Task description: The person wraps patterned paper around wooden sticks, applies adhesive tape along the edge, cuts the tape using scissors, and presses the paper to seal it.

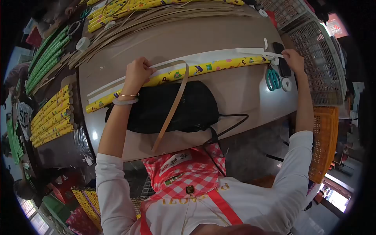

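A roll of yellow patterned wrapping paper lies across the table, with a white sheet edge along its far side. My left hand is closed above the roll's left part, pinching a narrow paper strip. That strip loops over the roll and hangs down across a black padded pouch. My right hand pinches the end of a thin white strip beyond the roll's right end. Just below lie teal-handled scissors, a small tape roll and a black oblong object.
Long brown paper strips and more yellow rolls lie at the back. Green rolls and stacked yellow rolls are on the left. A wire basket and an orange crate stand on the right.
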`<state>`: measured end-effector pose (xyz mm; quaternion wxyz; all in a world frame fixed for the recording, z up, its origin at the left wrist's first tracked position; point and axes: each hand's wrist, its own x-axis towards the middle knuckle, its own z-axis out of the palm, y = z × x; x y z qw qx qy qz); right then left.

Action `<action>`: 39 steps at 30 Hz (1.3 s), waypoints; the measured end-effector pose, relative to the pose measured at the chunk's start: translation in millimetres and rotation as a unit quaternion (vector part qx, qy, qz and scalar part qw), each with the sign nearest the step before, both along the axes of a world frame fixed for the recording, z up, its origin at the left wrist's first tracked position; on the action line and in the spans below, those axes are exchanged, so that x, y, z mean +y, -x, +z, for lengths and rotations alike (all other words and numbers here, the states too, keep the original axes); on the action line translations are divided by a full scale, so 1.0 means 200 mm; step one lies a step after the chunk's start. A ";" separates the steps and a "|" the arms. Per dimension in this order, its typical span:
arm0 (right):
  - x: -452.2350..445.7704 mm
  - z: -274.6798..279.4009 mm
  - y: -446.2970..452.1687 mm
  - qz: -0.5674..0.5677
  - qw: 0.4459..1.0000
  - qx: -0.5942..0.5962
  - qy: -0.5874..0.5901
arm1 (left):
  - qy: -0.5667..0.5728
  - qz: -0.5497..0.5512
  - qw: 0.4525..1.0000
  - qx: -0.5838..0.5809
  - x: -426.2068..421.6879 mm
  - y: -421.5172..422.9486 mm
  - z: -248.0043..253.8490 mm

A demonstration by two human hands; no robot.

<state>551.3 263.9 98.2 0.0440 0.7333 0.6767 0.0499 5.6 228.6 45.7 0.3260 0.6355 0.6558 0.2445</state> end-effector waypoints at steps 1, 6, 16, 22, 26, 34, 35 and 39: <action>-0.01 0.00 0.07 0.074 0.994 -0.014 -0.084 | -0.001 -0.001 1.000 -0.002 0.00 0.00 0.01; -0.18 0.09 0.58 0.189 0.943 0.180 -0.207 | 0.001 -0.010 1.000 0.023 0.01 0.01 -0.01; -0.51 -0.34 0.29 -0.007 0.993 0.090 -0.077 | -0.133 -0.069 0.979 0.141 0.00 0.02 -0.10; -0.64 -0.24 0.30 -0.104 0.964 0.243 0.009 | -0.102 -0.055 0.970 0.215 -0.02 -0.01 -0.04; -0.89 -0.03 0.38 -0.169 0.912 0.367 0.072 | -0.098 -0.051 0.961 0.255 -0.02 -0.03 -0.04; -1.26 0.05 0.52 -0.231 0.606 0.753 0.109 | -0.233 -0.094 0.950 0.187 0.02 0.03 -0.01; -1.27 0.02 0.56 -0.194 0.538 0.816 0.089 | -0.275 -0.113 0.941 0.159 0.06 0.02 0.00; -1.12 -0.03 0.79 -0.108 0.548 0.827 0.058 | -0.152 -0.200 0.964 0.091 0.25 -0.18 0.11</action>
